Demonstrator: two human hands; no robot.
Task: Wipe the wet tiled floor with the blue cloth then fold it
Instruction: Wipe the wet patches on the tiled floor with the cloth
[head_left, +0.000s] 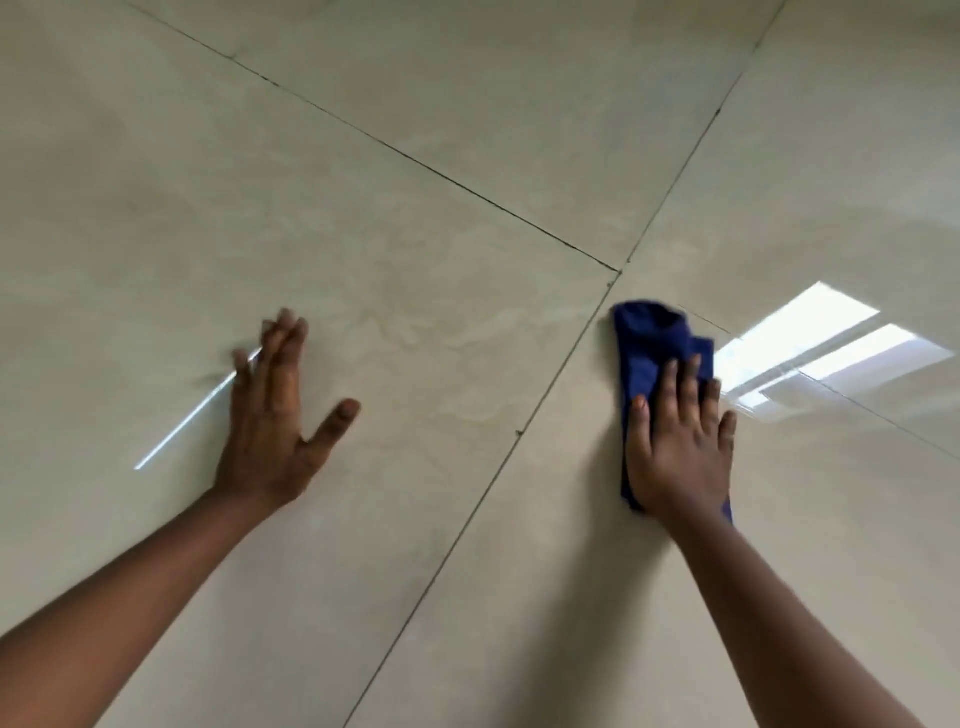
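While the blue cloth (655, 353) lies bunched on the floor (415, 519) under the right hand (680, 457), the step in hand looks like the wiping, not yet the folding. The right hand lies flat on the cloth with straight, slightly spread fingers, pressing it down; most of the cloth sticks out beyond the fingertips, and a small part shows behind the heel of the hand. The cloth's far corner is just beside the crossing of the grout lines (619, 272), and one line runs down close to the thumb side of this hand.

The left hand (270, 415) is well apart, on the neighbouring tile, flat with straight fingers and the thumb held out; its fingertips are blurred, so I cannot tell if it rests firmly or slides.

I judge that the next move needs an even push of the flat palm, so the cloth does not roll up under the fingers. To the outer side of the right hand is a bright window reflection (831, 348) on the glossy tile; wet patches I cannot make out for sure. Open floor lies on every side of both hands, with no wall or furniture visible
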